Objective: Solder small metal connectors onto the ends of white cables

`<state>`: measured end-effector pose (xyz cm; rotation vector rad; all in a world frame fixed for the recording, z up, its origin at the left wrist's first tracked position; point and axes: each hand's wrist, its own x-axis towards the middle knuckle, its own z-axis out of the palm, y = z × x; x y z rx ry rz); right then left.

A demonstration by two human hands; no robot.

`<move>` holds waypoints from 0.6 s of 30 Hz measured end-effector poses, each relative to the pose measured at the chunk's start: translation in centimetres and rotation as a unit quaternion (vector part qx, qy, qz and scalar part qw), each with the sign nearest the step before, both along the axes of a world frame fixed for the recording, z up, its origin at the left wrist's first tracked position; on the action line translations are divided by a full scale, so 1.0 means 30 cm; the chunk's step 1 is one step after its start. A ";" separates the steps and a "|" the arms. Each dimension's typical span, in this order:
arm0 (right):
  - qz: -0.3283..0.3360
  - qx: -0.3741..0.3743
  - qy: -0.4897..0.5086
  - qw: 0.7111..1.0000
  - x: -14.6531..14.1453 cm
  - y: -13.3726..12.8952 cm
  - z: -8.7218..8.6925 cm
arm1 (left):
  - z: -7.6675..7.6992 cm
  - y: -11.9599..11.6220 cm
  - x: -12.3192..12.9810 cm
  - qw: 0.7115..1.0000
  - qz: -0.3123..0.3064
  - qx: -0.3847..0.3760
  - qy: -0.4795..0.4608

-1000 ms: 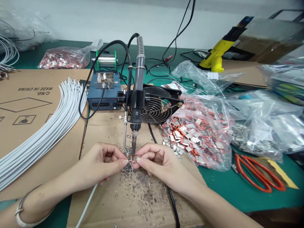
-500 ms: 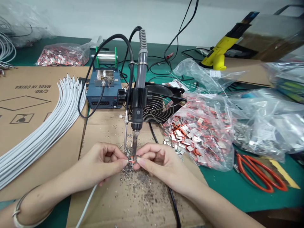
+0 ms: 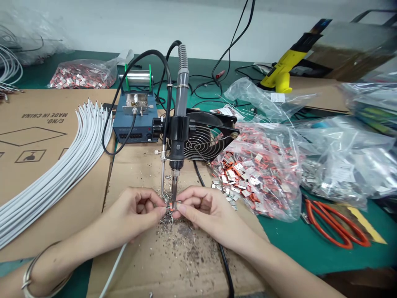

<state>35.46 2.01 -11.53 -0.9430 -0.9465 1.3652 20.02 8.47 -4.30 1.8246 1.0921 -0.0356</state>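
Observation:
My left hand [image 3: 144,211] is closed in a pinch on the end of a white cable [image 3: 114,269], whose length hangs down toward the front edge of the view. Facing it, my right hand [image 3: 198,207] pinches a small orange-and-silver USB connector [image 3: 170,205]. Cable end and connector meet right under the tip of a soldering iron [image 3: 175,182], which is held upright in a stand. A thin metal solder feed tube [image 3: 163,174] comes down beside the iron to the same spot. My fingertips hide the exact joint.
Behind stands a blue solder feeder [image 3: 135,120] with a solder spool [image 3: 138,78]. A black fan [image 3: 204,140] sits behind the iron. White cables [image 3: 62,165] lie left; a bag of connectors [image 3: 263,165] and orange-handled pliers [image 3: 338,223] lie right. Solder scraps [image 3: 182,240] dot the cardboard.
The camera view has shifted slightly. Both hands stay at the iron's tip in nearly the same pose, and more of the connector's orange part shows between the fingers.

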 end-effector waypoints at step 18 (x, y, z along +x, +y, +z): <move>0.010 0.007 -0.016 1.000 0.004 -0.001 -0.009 | -0.007 0.008 -0.002 0.999 -0.017 0.026 -0.020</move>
